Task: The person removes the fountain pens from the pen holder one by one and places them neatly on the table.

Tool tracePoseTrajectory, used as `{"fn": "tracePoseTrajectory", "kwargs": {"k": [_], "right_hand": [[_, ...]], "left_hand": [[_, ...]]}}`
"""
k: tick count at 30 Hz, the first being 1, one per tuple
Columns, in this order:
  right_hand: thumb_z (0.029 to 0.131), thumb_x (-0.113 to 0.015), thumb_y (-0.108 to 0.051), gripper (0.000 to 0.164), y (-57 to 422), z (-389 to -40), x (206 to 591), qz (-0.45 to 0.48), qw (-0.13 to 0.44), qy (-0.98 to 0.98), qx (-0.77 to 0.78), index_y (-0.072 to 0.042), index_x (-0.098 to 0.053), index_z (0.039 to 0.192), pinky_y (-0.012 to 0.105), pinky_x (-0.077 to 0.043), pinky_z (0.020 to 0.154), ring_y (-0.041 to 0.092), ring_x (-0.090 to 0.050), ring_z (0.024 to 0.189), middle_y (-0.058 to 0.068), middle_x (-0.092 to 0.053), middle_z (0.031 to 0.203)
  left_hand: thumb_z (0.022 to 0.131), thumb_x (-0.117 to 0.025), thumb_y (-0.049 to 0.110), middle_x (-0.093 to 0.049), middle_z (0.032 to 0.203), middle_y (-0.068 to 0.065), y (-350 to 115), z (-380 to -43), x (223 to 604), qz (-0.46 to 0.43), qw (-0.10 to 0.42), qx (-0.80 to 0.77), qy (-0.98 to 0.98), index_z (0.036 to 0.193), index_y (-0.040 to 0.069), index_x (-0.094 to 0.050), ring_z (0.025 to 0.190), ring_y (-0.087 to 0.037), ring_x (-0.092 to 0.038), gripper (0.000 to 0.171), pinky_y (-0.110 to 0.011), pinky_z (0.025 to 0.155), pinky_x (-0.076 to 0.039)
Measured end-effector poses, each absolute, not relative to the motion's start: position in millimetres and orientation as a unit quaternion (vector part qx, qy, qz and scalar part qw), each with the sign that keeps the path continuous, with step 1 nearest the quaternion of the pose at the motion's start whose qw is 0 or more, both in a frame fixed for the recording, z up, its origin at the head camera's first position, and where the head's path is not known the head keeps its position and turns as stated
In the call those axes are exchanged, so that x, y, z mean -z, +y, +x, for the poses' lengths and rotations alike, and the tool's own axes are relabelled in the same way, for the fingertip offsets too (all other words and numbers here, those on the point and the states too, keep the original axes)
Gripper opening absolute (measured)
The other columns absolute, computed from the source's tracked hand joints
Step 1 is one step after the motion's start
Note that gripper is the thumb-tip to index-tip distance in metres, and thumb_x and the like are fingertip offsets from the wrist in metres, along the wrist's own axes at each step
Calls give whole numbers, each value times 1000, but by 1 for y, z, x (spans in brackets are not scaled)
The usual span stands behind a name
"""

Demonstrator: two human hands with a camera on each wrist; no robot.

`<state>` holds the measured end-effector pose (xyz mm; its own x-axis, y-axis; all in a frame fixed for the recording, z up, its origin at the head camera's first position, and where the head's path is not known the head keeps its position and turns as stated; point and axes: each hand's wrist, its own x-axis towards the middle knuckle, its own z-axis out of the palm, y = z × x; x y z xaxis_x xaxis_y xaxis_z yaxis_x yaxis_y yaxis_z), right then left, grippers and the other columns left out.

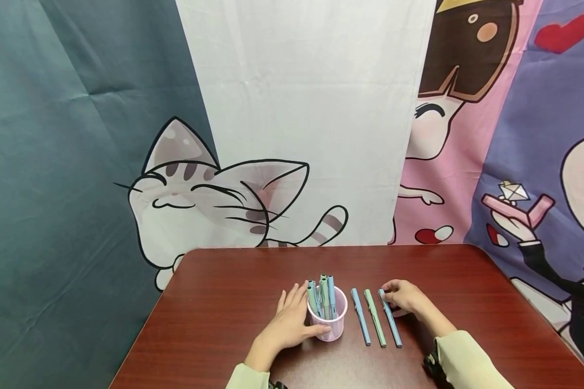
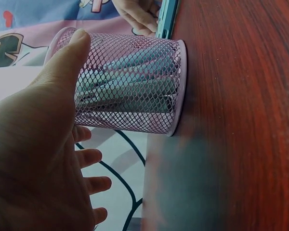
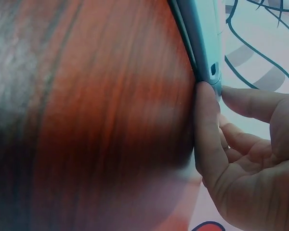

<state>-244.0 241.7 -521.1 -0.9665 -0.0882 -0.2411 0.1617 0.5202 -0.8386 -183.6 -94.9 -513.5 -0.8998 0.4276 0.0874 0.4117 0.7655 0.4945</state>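
A pink mesh pen cup [image 1: 335, 328] stands upright on the table, holding several blue and green pens [image 1: 325, 300]. My left hand [image 1: 287, 325] is at its left side, fingers spread fairly straight and thumb [image 2: 70, 53] against the cup near the rim. To the right of the cup, three pens lie side by side: a blue pen [image 1: 360, 316], a green pen [image 1: 375, 319] and another blue pen [image 1: 391, 320]. With thumb and forefinger, my right hand [image 1: 405, 297] pinches the far end of the rightmost blue pen [image 3: 202, 41], which lies along the tabletop.
The reddish-brown wooden table [image 1: 214, 313] has rounded far corners. Behind it hangs a cloth backdrop [image 1: 311, 108] with a cartoon cat and other figures. Dark bands sit at both wrists, below pale green sleeves [image 1: 467, 359].
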Motion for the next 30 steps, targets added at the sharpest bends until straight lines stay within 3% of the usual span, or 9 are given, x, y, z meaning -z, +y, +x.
{"fn": "tracePoseTrajectory", "kwargs": {"k": [13,21,30], "right_hand": [[95,-67,-11,37,245,-243,521,17,138,850,508,9,-57,124,40,-62,66,25,-62,81,14,-64,98],[96,-67,-12,38,240,-238,505,14,88,857,507,9,-58,126,41,-62,67,24,-66,78,17,-66,98],[97,-68,-16,41,229,-229,481,-45,75,853,514,9,-58,129,39,-62,73,26,-68,84,19,-67,101]], "left_hand": [[84,-68,69,-24,167,-13,-94,-185,513,223,12,-255,941,159,1,-27,154,-38,-19,109,-63,121,-10],[84,-67,70,-24,167,-14,-94,-185,513,226,8,-256,940,159,1,-28,153,-38,-19,109,-64,121,-11],[84,-66,71,-24,167,-14,-95,-184,516,225,4,-257,940,158,1,-30,153,-38,-20,108,-64,121,-11]]}}
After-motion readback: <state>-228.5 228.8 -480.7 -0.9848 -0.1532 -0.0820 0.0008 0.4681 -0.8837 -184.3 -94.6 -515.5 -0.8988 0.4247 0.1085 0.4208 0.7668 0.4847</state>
